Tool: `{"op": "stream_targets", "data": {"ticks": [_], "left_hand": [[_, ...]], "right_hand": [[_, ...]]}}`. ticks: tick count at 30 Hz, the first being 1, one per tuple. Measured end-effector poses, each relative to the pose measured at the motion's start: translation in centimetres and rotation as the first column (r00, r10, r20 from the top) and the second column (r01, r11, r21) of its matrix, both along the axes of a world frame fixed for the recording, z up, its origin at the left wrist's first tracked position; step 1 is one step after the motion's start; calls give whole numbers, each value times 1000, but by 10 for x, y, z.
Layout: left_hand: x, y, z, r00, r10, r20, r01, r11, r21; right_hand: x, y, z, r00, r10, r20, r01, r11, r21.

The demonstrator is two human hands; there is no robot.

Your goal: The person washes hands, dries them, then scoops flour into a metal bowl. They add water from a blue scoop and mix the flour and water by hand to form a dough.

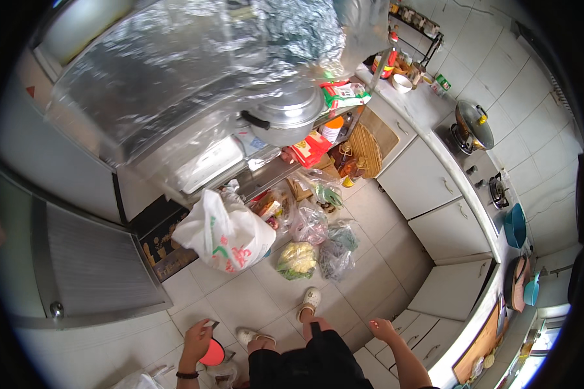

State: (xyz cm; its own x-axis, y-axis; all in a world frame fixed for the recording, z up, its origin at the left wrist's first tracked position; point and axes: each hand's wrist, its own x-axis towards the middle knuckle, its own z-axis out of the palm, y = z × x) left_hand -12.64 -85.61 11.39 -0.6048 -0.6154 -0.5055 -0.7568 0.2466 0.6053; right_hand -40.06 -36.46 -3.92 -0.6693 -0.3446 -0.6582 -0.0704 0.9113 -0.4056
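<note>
My left hand (198, 339), a dark band on its wrist, is at the lower left beside a round red object (213, 352). A small dark and silvery piece (213, 324) shows at its fingertips; whether the hand grips either is unclear. My right hand (382, 329) hangs at the lower right, fingers loosely bent, holding nothing. On the tiled floor before me lie a cauliflower in clear wrap (298, 261), bagged vegetables (337, 256), a pinkish plastic bag (310, 222) and a bag with green stalks (328, 194). Left of them stands a full white plastic bag (228, 233).
A metal shelf rack holds a lidded pot (292, 116), with bottles (348, 167) low beside it. White cabinets (421, 177) and a counter with a lidded wok (474, 125) curve along the right. A grey door panel (95, 262) is at left; plastic bags (143, 379) lie bottom left.
</note>
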Motion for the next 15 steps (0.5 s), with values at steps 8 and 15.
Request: {"op": "stream_targets", "data": {"ticks": [8,15], "left_hand": [[-247,14,-105,973,160,-164,16,667,745],[-452,-27,-249,799,594,-93,-232,447,864]], "right_hand": [[-32,31,-63,885,-454,107,448,891,79],[-3,6,-142,889,-446,99,428,889,161]]}}
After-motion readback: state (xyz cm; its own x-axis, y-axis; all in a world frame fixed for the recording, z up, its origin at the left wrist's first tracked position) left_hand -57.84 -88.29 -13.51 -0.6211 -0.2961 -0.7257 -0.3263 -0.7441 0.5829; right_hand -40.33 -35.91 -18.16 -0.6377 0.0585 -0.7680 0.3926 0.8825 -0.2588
